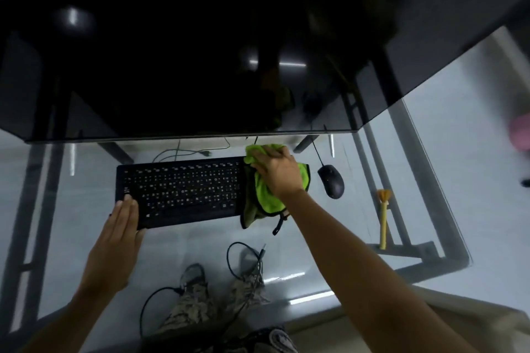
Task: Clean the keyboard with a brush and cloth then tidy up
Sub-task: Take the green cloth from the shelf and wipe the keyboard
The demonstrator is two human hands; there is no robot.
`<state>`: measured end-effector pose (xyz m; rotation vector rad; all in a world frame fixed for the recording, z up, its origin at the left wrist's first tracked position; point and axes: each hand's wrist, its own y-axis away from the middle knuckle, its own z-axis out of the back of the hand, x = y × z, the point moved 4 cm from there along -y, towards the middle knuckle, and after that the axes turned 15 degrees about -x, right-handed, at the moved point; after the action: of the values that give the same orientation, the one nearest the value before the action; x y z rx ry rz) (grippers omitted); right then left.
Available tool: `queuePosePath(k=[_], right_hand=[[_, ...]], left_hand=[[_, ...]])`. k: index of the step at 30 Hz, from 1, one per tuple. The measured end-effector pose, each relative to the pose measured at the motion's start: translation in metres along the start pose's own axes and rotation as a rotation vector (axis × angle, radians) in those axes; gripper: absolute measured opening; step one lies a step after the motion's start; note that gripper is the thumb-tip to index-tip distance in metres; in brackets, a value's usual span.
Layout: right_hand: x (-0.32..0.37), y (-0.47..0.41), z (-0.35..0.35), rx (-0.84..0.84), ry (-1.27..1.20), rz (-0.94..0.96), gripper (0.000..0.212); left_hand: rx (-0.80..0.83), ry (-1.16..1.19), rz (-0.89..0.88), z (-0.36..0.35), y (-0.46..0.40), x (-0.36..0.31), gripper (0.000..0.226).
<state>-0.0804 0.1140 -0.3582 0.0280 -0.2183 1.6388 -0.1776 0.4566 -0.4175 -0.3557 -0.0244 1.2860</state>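
Observation:
A black keyboard lies on the glass desk below the monitor. A bright green cloth covers the keyboard's right end. My right hand lies flat on top of the cloth, fingers pointing up-left, pressing it onto the keys. With straight fingers, my left hand rests on the keyboard's near-left corner. A yellow brush with orange bristles lies on the desk at the right, apart from both hands.
A large dark monitor hangs over the back of the desk. A black mouse sits right of the cloth. A loose black cable curls near the front edge. Legs and shoes show through the glass.

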Motion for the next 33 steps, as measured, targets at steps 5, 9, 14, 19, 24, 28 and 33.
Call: queuePosePath(k=[5,9,14,19,24,28,33], right_hand=[[-0.036,0.019,0.011,0.069,-0.001,-0.155,0.040],[-0.043,0.032,0.014,0.063,-0.021,-0.148,0.040],[-0.042,0.035,0.014,0.037,-0.020,-0.117,0.039],[-0.030,0.034,0.019,0.053,0.055,0.028,0.034],[-0.036,0.045,0.038,0.035,-0.212,-0.039,0.034],[-0.053,0.069,0.074,-0.135,-0.460,-0.217,0.035],[-0.086,0.123,0.127,-0.263,-0.777,-0.524,0.038]], left_hand=[[-0.013,-0.019,-0.019,0.007,-0.001,-0.010,0.062],[-0.033,-0.014,0.059,0.007,-0.002,-0.016,0.056],[0.000,-0.061,0.088,0.001,-0.001,-0.010,0.055],[0.083,-0.175,0.073,0.003,0.000,-0.012,0.087],[0.023,0.000,-0.021,0.014,-0.023,-0.074,0.059],[0.233,0.631,0.262,0.027,-0.059,-0.191,0.075],[0.674,1.397,0.777,0.021,-0.091,-0.324,0.068]])
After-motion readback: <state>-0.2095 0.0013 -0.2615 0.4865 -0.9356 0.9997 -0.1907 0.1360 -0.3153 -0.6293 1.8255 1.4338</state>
